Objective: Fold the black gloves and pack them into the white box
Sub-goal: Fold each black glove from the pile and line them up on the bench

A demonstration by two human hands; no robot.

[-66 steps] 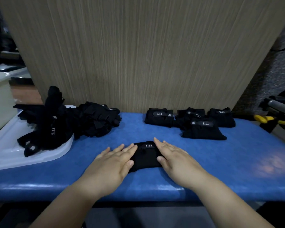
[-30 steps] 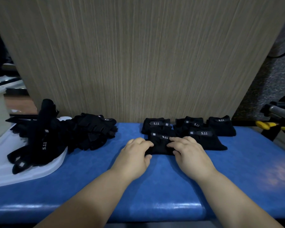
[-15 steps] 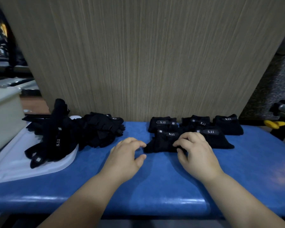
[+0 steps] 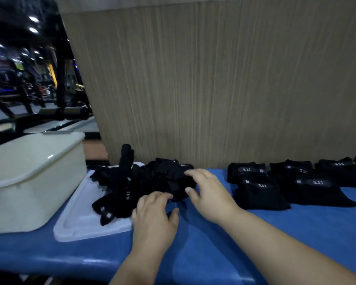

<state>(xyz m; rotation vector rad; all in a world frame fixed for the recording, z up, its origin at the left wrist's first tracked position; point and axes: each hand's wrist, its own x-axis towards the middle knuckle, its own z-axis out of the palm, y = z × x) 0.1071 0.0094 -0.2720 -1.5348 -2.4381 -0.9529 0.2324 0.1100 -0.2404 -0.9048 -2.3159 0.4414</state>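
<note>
Currently the pile of unfolded black gloves (image 4: 156, 179) is heaped half on the white tray (image 4: 80, 225) and half on the blue table (image 4: 275, 239). Its long axis is run left to right, with one glove stuck upright at the back. Both hands are positioned at its right-hand portion.

The left hand (image 4: 154, 217) is placed at the near edge, palm down, with fingers (image 4: 159, 196) bent onto the fabric and thumb held apart. Whether cloth is actually gripped cannot be told, the tips being lost against the black. The right hand (image 4: 211, 192) is set at the right end of the pile, so the gloves lie to its left. Its fingers are spread wide, forefinger laid over the top, thumb at the near side, nothing pinched yet. Neither hand is clearly nearer.

Picking one glove off that end is judged to be the step in hand. Five folded gloves (image 4: 261, 192) are laid in two rows just right of the hands, by the wooden panel (image 4: 214, 79). The white box (image 4: 35, 177) is stood far left, just beside the tray, and no glove is seen inside it.
</note>
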